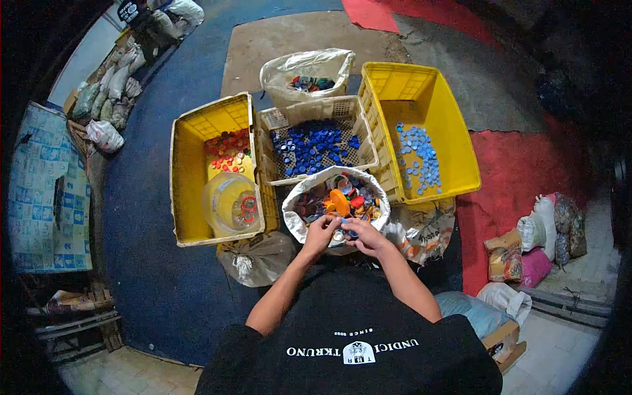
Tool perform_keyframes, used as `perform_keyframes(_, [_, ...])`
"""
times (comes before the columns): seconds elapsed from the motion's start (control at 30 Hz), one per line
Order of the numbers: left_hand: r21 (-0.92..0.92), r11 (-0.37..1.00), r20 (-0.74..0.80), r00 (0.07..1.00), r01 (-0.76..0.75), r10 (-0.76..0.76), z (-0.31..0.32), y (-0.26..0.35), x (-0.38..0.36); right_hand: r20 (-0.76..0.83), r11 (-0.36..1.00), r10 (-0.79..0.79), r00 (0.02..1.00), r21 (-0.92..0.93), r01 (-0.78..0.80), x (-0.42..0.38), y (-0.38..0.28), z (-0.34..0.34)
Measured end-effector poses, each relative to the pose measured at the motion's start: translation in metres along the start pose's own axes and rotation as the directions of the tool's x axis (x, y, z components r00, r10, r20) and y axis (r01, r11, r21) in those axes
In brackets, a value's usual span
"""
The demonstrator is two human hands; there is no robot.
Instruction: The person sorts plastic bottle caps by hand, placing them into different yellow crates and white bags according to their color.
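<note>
Both my hands are over a white sack [295,226] with its rim rolled open, full of mixed plastic bottle caps. My left hand [318,237] has its fingertips pinched together; what is in them, if anything, is too small to name. Beside it, my right hand [368,239] is closed, with a small blue bottle cap [345,223] at its fingertips, close to the left fingers. A larger orange lid [339,203] lies on the heap just beyond my fingers, among red, yellow and orange caps.
A yellow crate [184,191] at left holds red caps and a clear round container [224,205]. The white crate [317,108] holds dark blue caps; the right yellow crate [454,148] holds light blue ones. Behind stands another cap sack [280,74]. Tied bags [253,257] sit below.
</note>
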State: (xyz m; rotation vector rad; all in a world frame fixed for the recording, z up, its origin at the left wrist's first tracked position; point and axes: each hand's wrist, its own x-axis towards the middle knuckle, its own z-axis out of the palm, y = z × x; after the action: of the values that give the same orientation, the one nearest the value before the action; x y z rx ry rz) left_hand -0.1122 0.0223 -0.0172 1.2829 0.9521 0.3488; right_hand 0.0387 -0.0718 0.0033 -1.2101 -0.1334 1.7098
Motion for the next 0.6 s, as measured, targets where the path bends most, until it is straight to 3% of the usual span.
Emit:
perform_keyframes(0.03, [-0.052,0.990,0.048,0.990,0.133,-0.131,0.006,0.002,0.002,0.000,0.989,0.039,0.999,0.144,-0.038,-0.004,0.000,-0.007])
perform_keyframes(0.1, [-0.038,0.989,0.042,0.989,0.145,-0.143,0.025,-0.001,0.008,0.168,0.912,0.059,0.984,0.391,-0.122,-0.011,-0.003,-0.024])
perform_keyframes(0.2, [0.159,0.954,0.012,0.966,0.253,-0.258,0.060,0.012,0.027,0.127,0.892,-0.002,0.992,0.449,-0.056,-0.026,-0.012,-0.050])
perform_keyframes(0.27, [0.149,0.976,0.082,0.982,0.159,-0.173,0.092,0.015,0.059,0.032,0.861,-0.151,0.988,0.496,0.115,-0.026,-0.026,-0.074])
perform_keyframes(0.3, [0.120,0.989,0.140,0.985,0.082,-0.099,0.109,0.020,0.077,0.074,0.829,-0.184,0.980,0.548,0.114,-0.025,-0.040,-0.092])
perform_keyframes(0.33, [0.136,0.991,0.182,0.983,0.011,-0.036,0.125,0.053,0.083,-0.056,0.735,-0.276,0.959,0.631,0.249,-0.038,-0.067,-0.091])
perform_keyframes(0.37, [0.148,0.988,0.223,0.975,-0.054,0.020,0.141,0.087,0.088,-0.031,0.620,-0.304,0.952,0.753,0.222,-0.039,-0.087,-0.110])
perform_keyframes(0.4, [0.007,1.000,0.227,0.974,0.012,-0.013,0.157,0.091,0.113,-0.026,0.563,-0.365,0.931,0.791,0.242,-0.052,-0.105,-0.121])
perform_keyframes(0.43, [-0.135,0.988,0.233,0.971,0.080,-0.047,0.171,0.092,0.133,-0.138,0.394,-0.385,0.913,0.870,0.297,-0.052,-0.118,-0.134])
perform_keyframes(0.5, [-0.271,0.943,0.239,0.963,0.194,-0.129,0.188,0.110,0.140,-0.434,0.408,-0.314,0.845,0.741,0.533,-0.067,-0.141,-0.135])
perform_keyframes(0.53, [-0.253,0.939,0.290,0.944,0.234,-0.157,0.187,0.112,0.140,-0.433,0.410,-0.317,0.844,0.740,0.533,-0.062,-0.136,-0.144])
perform_keyframes(0.6, [-0.254,0.943,0.324,0.937,0.217,-0.128,0.178,0.104,0.129,-0.425,0.569,-0.261,0.867,0.658,0.494,-0.049,-0.120,-0.160])
